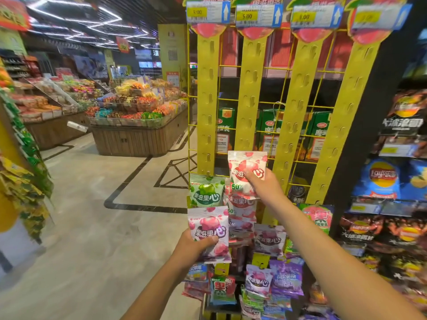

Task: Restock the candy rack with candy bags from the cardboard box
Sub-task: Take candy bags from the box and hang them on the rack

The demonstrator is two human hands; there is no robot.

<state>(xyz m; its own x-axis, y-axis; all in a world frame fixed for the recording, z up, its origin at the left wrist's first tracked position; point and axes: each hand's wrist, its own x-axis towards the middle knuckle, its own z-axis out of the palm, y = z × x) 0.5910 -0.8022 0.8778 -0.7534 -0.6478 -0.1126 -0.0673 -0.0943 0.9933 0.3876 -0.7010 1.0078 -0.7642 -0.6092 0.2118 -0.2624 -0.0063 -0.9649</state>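
- Candy bags occupy both hands: a red-and-white candy bag (247, 166) is pinched near its lower edge by the right hand (262, 189), thumb on its front. It is held up against the foot of the candy rack (248, 100), just off the frame's centre toward three o'clock.
- At seven o'clock from it, the left hand (196, 248) grasps a pink-and-purple candy bag (208, 227), thumb across the front and fingers curled behind.
- Between the two we see a green bag (206, 192) hanging at the foot of the leftmost yellow strip (208, 100), just above the pink-and-purple one.
- More red bags (241, 204) hang in a column right under the raised one, and purple bags (286, 280) crowd the rack's bottom at six o'clock.
- Four yellow strips rise toward twelve o'clock on a yellow wire grid, each topped by a price tag (256, 16); we read 5.00 on the clearer ones.
- Behind the grid stand green cartons (270, 125).
- At three o'clock a dark shelf unit carries crisp bags (382, 179), blue ones among black ones.
- Pale floor (92, 192) with dark inlaid lines spreads toward nine o'clock.
- At ten o'clock a wooden island (138, 137) is heaped with wrapped sweets.
- Zigzag ceiling lights (76, 17) run at eleven o'clock.
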